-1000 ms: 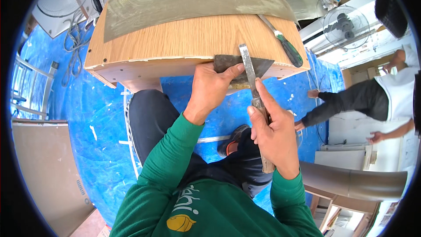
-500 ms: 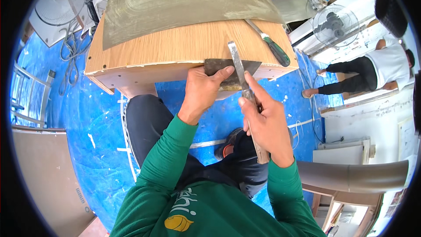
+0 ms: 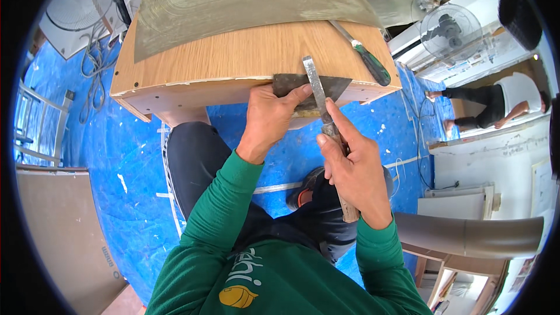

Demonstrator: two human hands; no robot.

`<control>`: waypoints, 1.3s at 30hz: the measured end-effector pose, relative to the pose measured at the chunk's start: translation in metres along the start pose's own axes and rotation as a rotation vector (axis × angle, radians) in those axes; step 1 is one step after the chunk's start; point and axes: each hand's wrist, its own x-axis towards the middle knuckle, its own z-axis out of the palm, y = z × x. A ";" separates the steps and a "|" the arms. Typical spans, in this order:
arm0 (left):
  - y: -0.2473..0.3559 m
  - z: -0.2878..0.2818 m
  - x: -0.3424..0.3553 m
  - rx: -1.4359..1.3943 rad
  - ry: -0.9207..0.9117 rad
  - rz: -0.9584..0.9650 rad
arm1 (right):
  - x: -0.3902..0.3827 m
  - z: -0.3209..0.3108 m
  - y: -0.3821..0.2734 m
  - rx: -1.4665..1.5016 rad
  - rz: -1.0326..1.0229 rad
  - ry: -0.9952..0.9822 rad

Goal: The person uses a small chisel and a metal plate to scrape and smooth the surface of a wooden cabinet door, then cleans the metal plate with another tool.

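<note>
My right hand (image 3: 359, 169) is closed around the worn wooden handle of a chisel (image 3: 313, 76), its index finger stretched along the tool. The chisel's flat metal blade slants up and left across a dark, thin rectangular plate (image 3: 338, 86). My left hand (image 3: 269, 114) pinches this plate, thumb on top, at the near edge of a wooden cabinet (image 3: 227, 55). A yellowish strip shows under the plate; I cannot tell what it is. On the cabinet top, right of the plate, lies a tool with a flat metal blade and a green and black handle (image 3: 371, 63).
A large greyish-olive sheet (image 3: 245, 0) covers the far part of the cabinet top. Blue plastic sheeting (image 3: 125, 140) covers the floor, with a coiled cable (image 3: 93, 76) at left. Fans (image 3: 450, 30) stand on both sides. Another person (image 3: 516, 96) is at far right, beside a wall.
My hands, chisel and plate keep nearly the same pose. The view has shifted slightly. The person at far right has changed posture, with an arm now reaching toward the legs.
</note>
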 end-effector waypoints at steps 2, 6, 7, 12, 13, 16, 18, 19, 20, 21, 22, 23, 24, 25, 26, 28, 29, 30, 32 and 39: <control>-0.001 -0.001 -0.001 0.003 -0.004 0.004 | -0.002 0.003 -0.002 -0.036 -0.017 0.016; -0.007 -0.001 0.002 0.034 0.020 0.045 | 0.007 0.008 -0.007 -0.177 -0.097 0.052; -0.006 -0.001 0.000 0.085 0.012 0.051 | 0.010 0.008 -0.008 -0.215 -0.112 0.067; -0.003 -0.005 0.007 0.027 -0.040 -0.008 | 0.054 0.009 -0.018 -0.032 -0.168 0.074; -0.001 -0.003 0.004 0.018 -0.032 -0.024 | 0.044 0.009 -0.014 0.077 -0.116 0.063; 0.006 -0.004 -0.002 -0.087 -0.088 -0.134 | 0.004 0.003 0.004 0.294 -0.099 0.311; 0.008 -0.008 -0.003 -0.199 -0.144 -0.192 | -0.012 0.001 0.028 0.378 -0.096 0.420; 0.011 -0.009 -0.007 -0.232 -0.148 -0.207 | -0.018 0.001 0.044 0.365 -0.065 0.434; 0.014 -0.008 -0.011 -0.266 -0.153 -0.223 | -0.021 -0.001 0.056 0.352 -0.034 0.447; 0.015 -0.009 -0.015 -0.299 -0.157 -0.244 | -0.023 -0.001 0.066 0.399 -0.060 0.463; 0.017 -0.009 -0.019 -0.285 -0.169 -0.257 | -0.025 -0.001 0.074 0.445 -0.085 0.481; 0.020 -0.008 -0.022 -0.272 -0.181 -0.270 | -0.027 -0.001 0.081 0.491 -0.111 0.499; 0.023 -0.006 -0.024 -0.258 -0.196 -0.280 | -0.028 -0.002 0.082 0.486 -0.125 0.497; 0.026 -0.002 -0.029 -0.275 -0.191 -0.262 | -0.029 -0.002 0.080 0.508 -0.133 0.491; 0.028 0.003 -0.035 -0.293 -0.186 -0.244 | -0.030 -0.003 0.078 0.530 -0.142 0.484; 0.030 0.010 -0.044 -0.315 -0.177 -0.229 | -0.029 -0.002 0.076 0.569 -0.153 0.442; 0.030 0.012 -0.047 -0.320 -0.173 -0.234 | -0.026 -0.003 0.076 0.586 -0.155 0.406; 0.031 0.014 -0.049 -0.328 -0.171 -0.239 | -0.025 -0.004 0.076 0.600 -0.158 0.373; 0.033 0.016 -0.055 -0.296 -0.182 -0.258 | -0.019 -0.001 0.089 0.667 -0.177 0.309; 0.029 0.019 -0.065 -0.196 -0.150 -0.236 | -0.012 0.010 0.112 0.781 -0.169 0.281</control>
